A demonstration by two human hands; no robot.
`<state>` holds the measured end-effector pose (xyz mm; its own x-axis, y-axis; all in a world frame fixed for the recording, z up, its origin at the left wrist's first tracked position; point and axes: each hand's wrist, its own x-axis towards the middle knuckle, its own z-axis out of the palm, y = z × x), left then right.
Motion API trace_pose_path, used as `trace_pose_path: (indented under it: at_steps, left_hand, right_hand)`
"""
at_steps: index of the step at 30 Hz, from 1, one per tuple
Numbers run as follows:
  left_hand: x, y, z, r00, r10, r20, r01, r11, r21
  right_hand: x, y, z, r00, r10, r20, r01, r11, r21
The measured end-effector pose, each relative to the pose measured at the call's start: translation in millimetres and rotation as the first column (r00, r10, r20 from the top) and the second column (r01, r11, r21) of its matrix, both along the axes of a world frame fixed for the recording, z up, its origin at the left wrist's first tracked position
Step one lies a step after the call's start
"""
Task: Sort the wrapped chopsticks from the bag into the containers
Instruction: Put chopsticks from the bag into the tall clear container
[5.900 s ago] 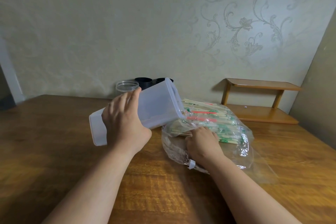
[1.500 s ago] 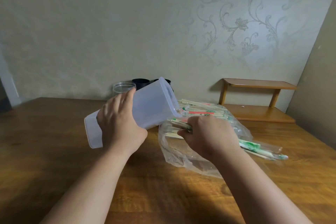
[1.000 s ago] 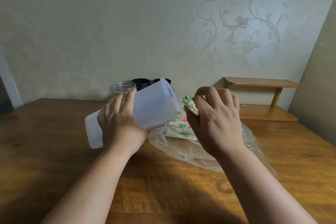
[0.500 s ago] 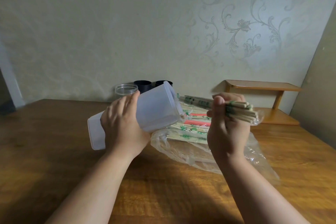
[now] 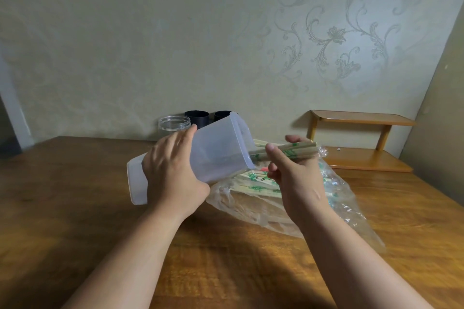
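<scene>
My left hand (image 5: 173,170) grips a translucent white plastic container (image 5: 221,150), tilted on its side above the table with its mouth facing right. My right hand (image 5: 293,170) holds a small bundle of wrapped chopsticks (image 5: 298,150) with green print, level, their left ends just inside the container's mouth. Below lies a clear plastic bag (image 5: 276,206) on the table, with several more wrapped chopsticks (image 5: 258,182) in it, green and red printed.
A clear round jar (image 5: 173,124) and two black cups (image 5: 197,118) stand at the back by the wall. A low wooden shelf (image 5: 359,143) sits at the back right on the wooden table (image 5: 75,208).
My right hand pulled a bundle of chopsticks out of the bag, lifted it, and moved it left until its ends entered the container's mouth. The left hand kept the container tilted.
</scene>
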<state>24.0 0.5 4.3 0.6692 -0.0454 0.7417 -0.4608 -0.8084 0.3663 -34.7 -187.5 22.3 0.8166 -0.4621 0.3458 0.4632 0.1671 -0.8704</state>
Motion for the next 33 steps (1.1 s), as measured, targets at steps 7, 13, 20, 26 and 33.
trace_pose_path:
  at_steps: [7, 13, 20, 26, 33]
  left_hand:
    - [0, 1, -1, 1.000, -0.020, -0.005, 0.020, 1.000, 0.021]
    - [-1, 1, -2, 1.000, -0.005, -0.006, 0.005, 0.999, 0.033]
    - [0, 1, -2, 1.000, 0.003, 0.000, -0.003, 0.999, 0.044]
    - [0, 1, -2, 1.000, -0.003, -0.003, 0.003, 0.999, 0.033]
    - [1, 0, -3, 1.000, 0.001, 0.001, -0.001, 0.999, 0.045]
  right_hand:
    - [7, -5, 0, 0.979, -0.014, -0.202, 0.031, 0.996, 0.078]
    - [8, -6, -5, 0.987, 0.002, -0.159, 0.007, 0.998, 0.055]
    - [8, -7, -8, 0.955, -0.291, -0.060, 0.266, 0.928, -0.262]
    - [3, -9, -2, 0.928, -0.371, -0.017, 0.345, 0.877, -0.334]
    - [3, -4, -6, 0.959, -0.246, -0.143, 0.145, 0.855, -0.498]
